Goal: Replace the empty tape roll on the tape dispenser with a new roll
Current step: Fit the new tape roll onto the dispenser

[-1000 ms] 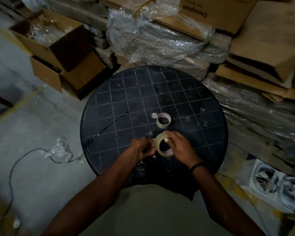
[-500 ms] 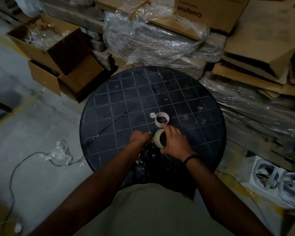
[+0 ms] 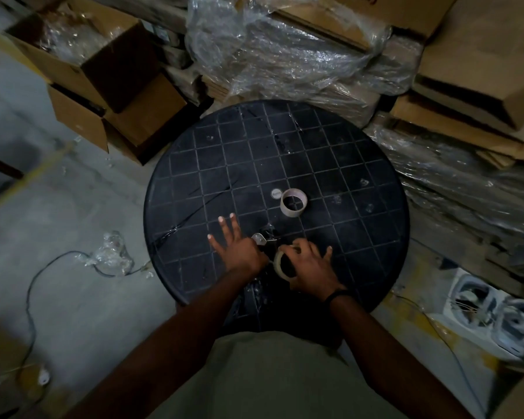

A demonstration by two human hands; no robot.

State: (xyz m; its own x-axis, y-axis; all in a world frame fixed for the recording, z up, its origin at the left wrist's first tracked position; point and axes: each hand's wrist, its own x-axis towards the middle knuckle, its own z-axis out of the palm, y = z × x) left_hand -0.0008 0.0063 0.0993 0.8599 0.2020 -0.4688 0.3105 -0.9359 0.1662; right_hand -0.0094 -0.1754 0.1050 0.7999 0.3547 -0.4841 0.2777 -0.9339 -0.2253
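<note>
A: We're looking straight down on the round black table, its top ruled into a grid, and both hands are working near the edge closest to us.

B: We have the right hand curled over the new tape roll. The roll stands on its edge, the thumb and fingers wrap over its top, and a dark band sits on that wrist.

A: And the left hand? We see it flat, fingers spread and straight, palm down on the tabletop just left of the roll. It grips nothing.

B: Between the two hands we pick out the tape dispenser. It's dark against a dark table, with only a pale metal tab and some glints showing. Whether the left hand's edge touches it, we cannot tell.

A: Beyond the hands, near the table's centre, we spot the empty tape core standing upright, a pale cardboard ring with a hollow middle. It's apart from the dispenser.

B: Just left of that core, a small round cap lies flat.

A: Around the table we've got open cardboard boxes at the far left and crumpled plastic wrap behind.
</note>
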